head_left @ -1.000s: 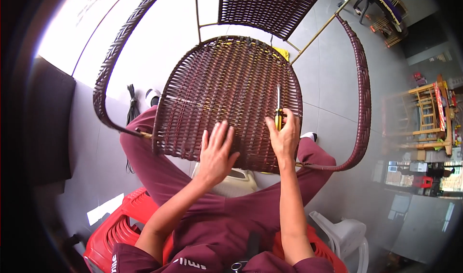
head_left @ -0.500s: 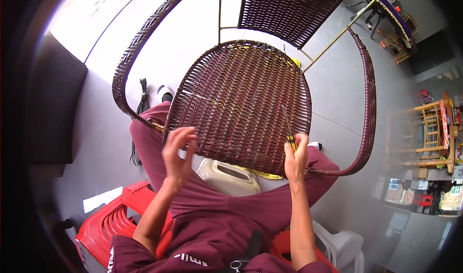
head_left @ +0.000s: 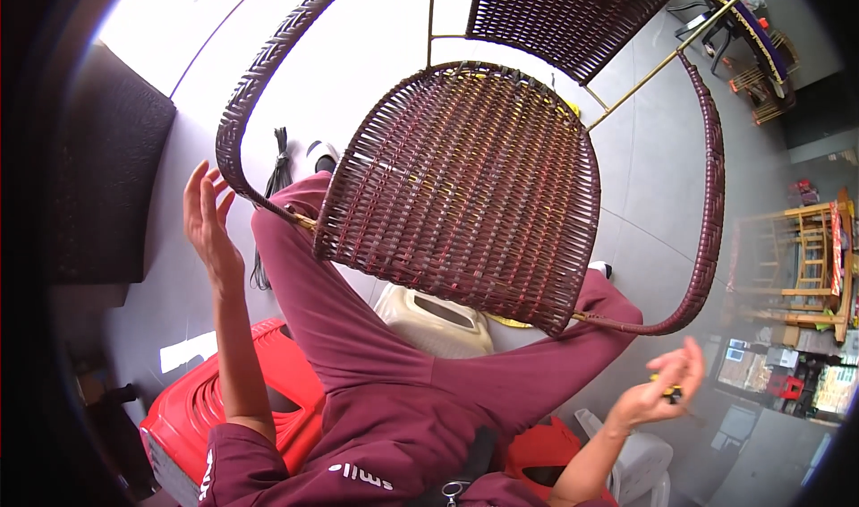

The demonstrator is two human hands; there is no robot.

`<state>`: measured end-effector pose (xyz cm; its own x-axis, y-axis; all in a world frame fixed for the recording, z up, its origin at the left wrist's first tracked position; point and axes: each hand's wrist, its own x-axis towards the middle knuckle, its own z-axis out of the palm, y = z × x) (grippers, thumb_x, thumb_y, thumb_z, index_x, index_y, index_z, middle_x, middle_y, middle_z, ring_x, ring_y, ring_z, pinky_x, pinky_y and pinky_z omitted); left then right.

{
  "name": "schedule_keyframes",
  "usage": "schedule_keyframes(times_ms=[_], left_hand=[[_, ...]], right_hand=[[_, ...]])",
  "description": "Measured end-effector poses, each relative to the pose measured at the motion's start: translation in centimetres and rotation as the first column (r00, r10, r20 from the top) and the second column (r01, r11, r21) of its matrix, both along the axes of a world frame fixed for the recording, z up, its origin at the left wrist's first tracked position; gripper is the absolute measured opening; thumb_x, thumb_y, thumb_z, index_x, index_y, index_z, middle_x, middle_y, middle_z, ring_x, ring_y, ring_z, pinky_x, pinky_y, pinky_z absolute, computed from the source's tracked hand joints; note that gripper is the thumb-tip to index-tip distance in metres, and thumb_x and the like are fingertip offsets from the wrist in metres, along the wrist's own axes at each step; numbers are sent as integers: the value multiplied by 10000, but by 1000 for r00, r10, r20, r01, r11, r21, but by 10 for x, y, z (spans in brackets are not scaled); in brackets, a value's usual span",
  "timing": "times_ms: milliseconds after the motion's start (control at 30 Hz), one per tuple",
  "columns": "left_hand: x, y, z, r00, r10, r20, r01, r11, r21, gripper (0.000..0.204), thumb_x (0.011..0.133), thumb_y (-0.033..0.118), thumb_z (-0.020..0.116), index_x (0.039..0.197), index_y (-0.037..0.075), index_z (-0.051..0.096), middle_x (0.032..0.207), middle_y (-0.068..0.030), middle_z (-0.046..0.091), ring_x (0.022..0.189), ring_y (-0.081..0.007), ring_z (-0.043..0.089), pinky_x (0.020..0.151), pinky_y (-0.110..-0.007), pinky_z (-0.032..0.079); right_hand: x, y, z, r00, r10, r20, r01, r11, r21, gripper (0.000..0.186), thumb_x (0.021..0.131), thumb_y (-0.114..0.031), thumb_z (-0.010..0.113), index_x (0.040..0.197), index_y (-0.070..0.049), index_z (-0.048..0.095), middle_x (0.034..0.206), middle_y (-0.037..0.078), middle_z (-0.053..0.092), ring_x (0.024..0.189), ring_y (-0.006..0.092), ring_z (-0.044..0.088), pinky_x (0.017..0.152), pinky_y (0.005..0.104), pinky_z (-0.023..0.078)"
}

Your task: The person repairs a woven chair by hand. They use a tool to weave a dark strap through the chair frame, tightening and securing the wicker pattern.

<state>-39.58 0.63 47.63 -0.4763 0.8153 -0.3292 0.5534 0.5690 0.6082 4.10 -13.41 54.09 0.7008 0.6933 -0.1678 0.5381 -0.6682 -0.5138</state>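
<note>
A red plastic stool (head_left: 192,417), a cream jerrycan (head_left: 434,321) and wooden furniture (head_left: 796,265) surround the seat

Low to the right of the woven maroon chair seat (head_left: 465,185), small colourful boxed packages (head_left: 810,382) crowd a shelf, red, blue and pale. A flat white paper sheet (head_left: 188,352) lies on the floor down to its left.

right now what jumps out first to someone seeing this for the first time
A dark red woven chair fills the middle, its seat resting across the person's knees with the armrests curving out to either side. The left hand is raised open at the left, empty, while the right hand is out at the lower right pinching a small yellow and black tool. A red plastic stool sits at the lower left.
</note>
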Motion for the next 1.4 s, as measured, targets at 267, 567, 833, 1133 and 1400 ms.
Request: schedule_keyframes(times_ms=[267,567,833,1133,1400], left_hand=[[-18,42,-9,779,106,619,189,900,-392,623,904,531,246,1215,32,453,990,-140,613,927,-200,584,863,-307,403],[-51,62,9,734,1,679,387,821,-420,381,882,358,478,974,2,581,719,-92,634,579,-108,613,554,-183,494],[-53,102,5,806,-29,592,401,761,-509,300,826,286,589,943,14,544,675,-61,596,509,-68,561,445,-161,450],[-23,141,3,869,228,440,140,738,-660,232,768,212,656,820,23,533,578,-42,521,403,-82,478,366,-183,398],[-43,120,-18,874,249,417,51,807,-588,254,750,217,679,794,16,529,589,-45,529,431,-76,496,360,-175,406]], right_hand=[[42,24,-15,888,-280,-365,221,956,-195,353,902,-208,445,1161,28,487,927,111,585,813,182,575,729,285,450],[39,30,2,518,-476,-711,160,870,-465,328,906,-310,459,1112,-57,489,819,90,599,630,149,590,539,269,503],[36,86,-15,408,-573,-710,157,811,-564,209,896,-264,494,926,-68,560,753,84,619,631,160,615,536,280,535],[34,116,-40,635,-558,-534,352,825,-443,214,814,-274,594,779,-67,557,585,72,571,437,159,541,390,258,430],[12,110,-57,706,-515,-487,374,854,-361,203,781,-236,625,826,-60,535,569,72,553,416,164,522,384,257,423]])
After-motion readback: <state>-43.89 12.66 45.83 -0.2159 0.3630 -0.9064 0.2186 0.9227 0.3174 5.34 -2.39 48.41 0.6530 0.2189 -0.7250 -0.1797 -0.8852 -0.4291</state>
